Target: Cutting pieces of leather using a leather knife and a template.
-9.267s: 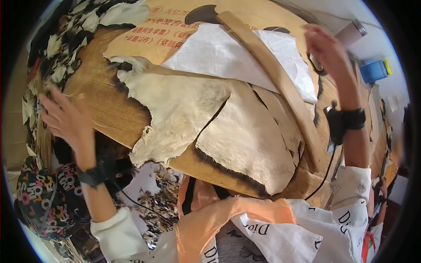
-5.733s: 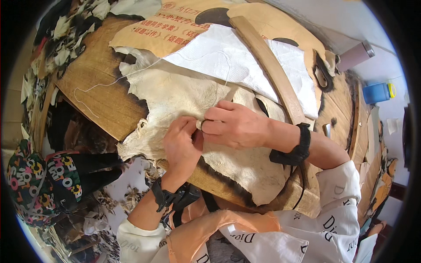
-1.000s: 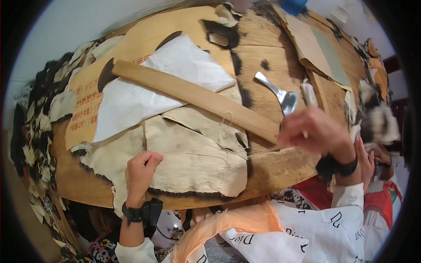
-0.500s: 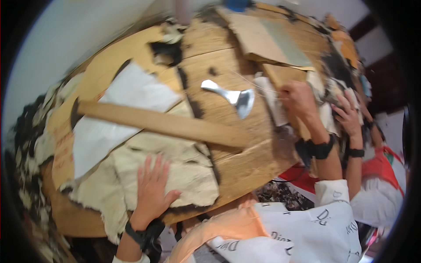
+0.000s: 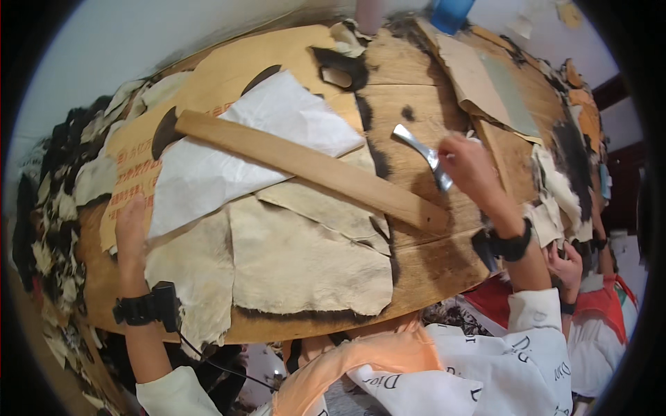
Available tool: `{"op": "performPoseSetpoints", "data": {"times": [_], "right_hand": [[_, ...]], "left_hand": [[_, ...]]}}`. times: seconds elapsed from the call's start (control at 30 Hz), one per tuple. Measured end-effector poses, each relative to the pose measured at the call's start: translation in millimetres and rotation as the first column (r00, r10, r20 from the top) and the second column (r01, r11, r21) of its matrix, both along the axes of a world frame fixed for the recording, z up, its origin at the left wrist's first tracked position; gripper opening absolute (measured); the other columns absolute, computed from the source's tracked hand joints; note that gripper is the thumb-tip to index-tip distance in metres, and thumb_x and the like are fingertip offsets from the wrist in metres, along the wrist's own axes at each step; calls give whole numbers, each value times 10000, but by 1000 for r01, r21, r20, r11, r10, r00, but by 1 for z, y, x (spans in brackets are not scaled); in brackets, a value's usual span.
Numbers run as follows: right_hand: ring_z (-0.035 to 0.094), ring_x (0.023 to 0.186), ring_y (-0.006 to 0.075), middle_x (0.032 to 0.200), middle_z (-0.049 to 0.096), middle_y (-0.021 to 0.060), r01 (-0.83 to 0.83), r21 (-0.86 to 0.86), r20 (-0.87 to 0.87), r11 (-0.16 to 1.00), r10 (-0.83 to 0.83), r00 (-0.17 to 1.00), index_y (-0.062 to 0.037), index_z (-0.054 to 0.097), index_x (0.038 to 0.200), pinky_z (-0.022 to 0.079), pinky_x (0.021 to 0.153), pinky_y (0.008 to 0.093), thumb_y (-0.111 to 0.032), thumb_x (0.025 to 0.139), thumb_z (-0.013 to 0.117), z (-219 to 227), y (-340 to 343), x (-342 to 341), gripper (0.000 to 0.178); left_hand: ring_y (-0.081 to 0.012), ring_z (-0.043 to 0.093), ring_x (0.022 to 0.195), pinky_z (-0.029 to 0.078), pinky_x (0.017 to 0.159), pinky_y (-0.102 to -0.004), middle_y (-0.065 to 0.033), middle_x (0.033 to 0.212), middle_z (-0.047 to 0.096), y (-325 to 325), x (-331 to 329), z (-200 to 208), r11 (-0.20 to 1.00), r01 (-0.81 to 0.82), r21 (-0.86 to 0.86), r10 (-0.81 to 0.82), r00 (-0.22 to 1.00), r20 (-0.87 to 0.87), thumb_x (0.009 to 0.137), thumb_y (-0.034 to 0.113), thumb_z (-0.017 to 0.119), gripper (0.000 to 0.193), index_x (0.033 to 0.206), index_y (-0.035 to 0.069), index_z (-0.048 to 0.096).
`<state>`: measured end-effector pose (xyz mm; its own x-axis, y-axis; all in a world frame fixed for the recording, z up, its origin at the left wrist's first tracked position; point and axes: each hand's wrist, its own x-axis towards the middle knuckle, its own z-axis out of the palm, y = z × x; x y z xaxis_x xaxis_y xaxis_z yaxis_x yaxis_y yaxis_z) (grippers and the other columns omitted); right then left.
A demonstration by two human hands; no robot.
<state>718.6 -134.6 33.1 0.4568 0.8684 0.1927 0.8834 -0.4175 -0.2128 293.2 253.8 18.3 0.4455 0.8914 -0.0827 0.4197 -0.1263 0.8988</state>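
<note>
My left hand (image 5: 130,225) is seen edge-on at the left, its fingers stretched out, beside the cream hide pieces (image 5: 312,256) and over the edge of a yellow paper sheet (image 5: 229,66). My right hand (image 5: 466,165) is curled closed above the shiny metal half-moon knife (image 5: 418,147) and covers part of its blade. Whether those fingers grip the knife or something small is hidden. A long flat wooden strip (image 5: 305,163) lies slantwise over a white sheet (image 5: 277,114) and the hides, its holed end near the knife.
The wooden table (image 5: 423,246) has a curved front edge. Furry hide scraps (image 5: 66,208) pile along its left side. At the back right lie card sheets (image 5: 479,87) and a blue container (image 5: 451,14). A co-worker's hand (image 5: 565,263) handles pale hide scraps at the right.
The view has turned, shifting the table contents rightward. My left hand has left the cream hide and moved left. My right hand now overlaps the knife; the thread near it no longer shows.
</note>
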Motion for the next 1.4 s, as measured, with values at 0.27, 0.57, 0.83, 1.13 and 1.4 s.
{"op": "performPoseSetpoints", "data": {"times": [0.27,0.57,0.83,1.13,1.4], "right_hand": [[617,759,332,778,632,166,190,-70,-175,979,-199,964,-27,609,875,477,672,393,-126,670,716,-23,34,19,252],[629,673,193,811,620,109,106,289,2,951,-112,994,-20,636,994,484,620,287,-80,718,663,-18,39,61,283],[580,590,164,704,615,93,-54,62,-227,997,67,972,-12,612,1010,465,591,283,-122,689,693,21,92,-47,350],[573,678,278,800,564,113,-219,-13,-217,976,211,953,-94,586,1173,463,625,369,-196,668,740,11,106,-93,538],[600,737,119,975,587,61,-73,357,-42,931,94,995,-46,569,1211,515,616,228,-71,749,707,67,44,-34,483]], "left_hand": [[-105,569,887,452,791,-253,-65,984,632,-5,40,-16,918,186,-350,-153,981,119,921,283,542,361,1079,-38,587],[-113,584,867,460,786,-259,-68,993,641,-4,25,-20,813,282,-509,-196,956,217,918,231,553,302,1037,-43,594],[-131,585,875,470,763,-255,-86,1013,635,-9,25,-18,846,199,-495,-88,967,239,912,291,558,373,1069,-46,583],[-137,591,942,476,830,-261,-98,1111,603,-14,31,7,731,235,-640,-125,969,214,885,390,571,505,1206,4,516],[-126,590,924,463,820,-263,-36,1020,637,-64,2,34,864,385,-323,-347,922,171,833,314,664,394,1104,33,606]]}}
